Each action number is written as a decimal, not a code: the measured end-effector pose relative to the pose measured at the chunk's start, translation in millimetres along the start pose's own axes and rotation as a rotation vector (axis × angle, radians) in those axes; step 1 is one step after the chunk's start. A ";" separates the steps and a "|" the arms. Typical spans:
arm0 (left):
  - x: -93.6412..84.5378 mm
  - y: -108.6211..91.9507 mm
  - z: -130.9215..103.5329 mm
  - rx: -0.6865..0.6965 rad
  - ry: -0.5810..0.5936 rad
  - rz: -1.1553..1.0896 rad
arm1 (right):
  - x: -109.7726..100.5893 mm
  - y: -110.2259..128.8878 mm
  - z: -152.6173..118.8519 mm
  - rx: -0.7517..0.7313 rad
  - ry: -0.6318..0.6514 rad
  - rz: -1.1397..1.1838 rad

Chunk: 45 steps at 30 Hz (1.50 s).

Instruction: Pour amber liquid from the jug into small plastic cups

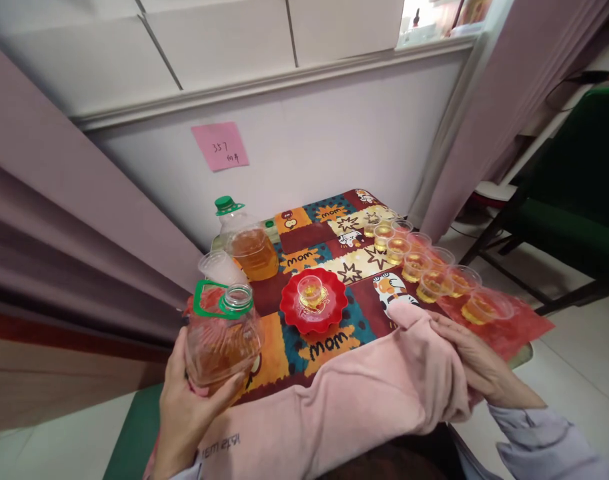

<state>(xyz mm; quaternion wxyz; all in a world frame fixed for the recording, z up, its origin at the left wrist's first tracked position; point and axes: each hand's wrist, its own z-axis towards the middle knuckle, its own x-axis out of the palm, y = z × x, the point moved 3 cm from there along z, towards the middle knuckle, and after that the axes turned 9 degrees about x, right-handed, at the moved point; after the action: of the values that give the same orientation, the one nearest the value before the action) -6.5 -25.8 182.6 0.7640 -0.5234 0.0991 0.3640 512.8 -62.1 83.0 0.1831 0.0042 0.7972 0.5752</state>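
Observation:
My left hand (pixel 197 397) is wrapped round the lower part of a clear plastic jug (pixel 223 347) with a green handle ring, uncapped and holding amber liquid. My right hand (pixel 477 357) grips a pink towel (pixel 429 373), which is draped along the near table edge and across my lap. A red scalloped plate (pixel 290 310) sits mid-table, bearing a small clear cup (pixel 311 292) with a little yellow liquid. Behind the held jug stands a second jug (pixel 254 250) of amber liquid, its green cap on. A stack of clear cups (pixel 219 268) is between the two jugs.
Several clear cups (pixel 417 265) of yellow liquid stand in rows on a red sheet (pixel 521 327) at the table's right. The patterned tabletop (pixel 311 233) meets a white wall bearing a pink note (pixel 220 147). A dark green chair (pixel 574 193) stands at right; curtains hang on both sides.

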 end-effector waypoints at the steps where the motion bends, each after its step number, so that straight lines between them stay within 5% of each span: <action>1: 0.1 0.4 0.1 0.005 0.010 0.025 | -3.2 -0.6 0.4 0.001 -0.061 -0.048; 4: -0.1 2.2 -0.9 0.017 0.044 0.117 | -6.2 -1.1 -10.0 -0.175 -0.370 -0.455; 6: -0.9 3.7 -2.1 0.021 0.046 0.115 | 3.3 -3.3 -22.3 -0.338 -0.436 -0.692; 12: -4.1 8.6 -2.7 -0.021 0.016 0.054 | 38.5 -21.0 -38.1 -0.373 -0.321 -0.884; 14: -5.1 8.9 -1.9 -0.032 0.018 0.037 | 42.1 -20.3 -34.6 -0.295 -0.273 -0.762; 18: -5.9 7.3 -0.7 0.004 0.026 0.040 | 48.0 -8.2 -26.8 -0.096 0.041 -0.311; 20: -5.2 7.5 -0.6 0.021 0.028 0.034 | 51.2 0.9 -26.0 -0.054 0.132 -0.278; 24: -1.4 10.2 -0.5 0.042 0.064 0.034 | 55.0 27.8 -20.9 -0.129 -0.018 -0.587; 27: 1.4 9.3 0.5 0.076 0.077 0.062 | 71.1 62.7 -6.7 -0.278 -0.066 -0.528; 34: 6.4 -0.5 4.7 0.139 0.090 0.095 | 160.1 133.5 51.2 -0.441 0.080 -0.457; 39: 6.7 -0.8 5.3 0.145 0.085 0.086 | 203.7 146.2 71.0 -0.414 0.078 -0.693; 45: 5.0 0.3 2.4 0.194 0.103 0.128 | 213.1 144.8 72.8 -0.361 0.051 -0.779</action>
<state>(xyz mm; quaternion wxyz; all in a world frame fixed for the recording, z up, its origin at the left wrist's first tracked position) -3.6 -21.5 180.7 0.7801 -0.4576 0.2064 0.3734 306.1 99.8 135.2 0.3646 -0.3436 0.6300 0.5934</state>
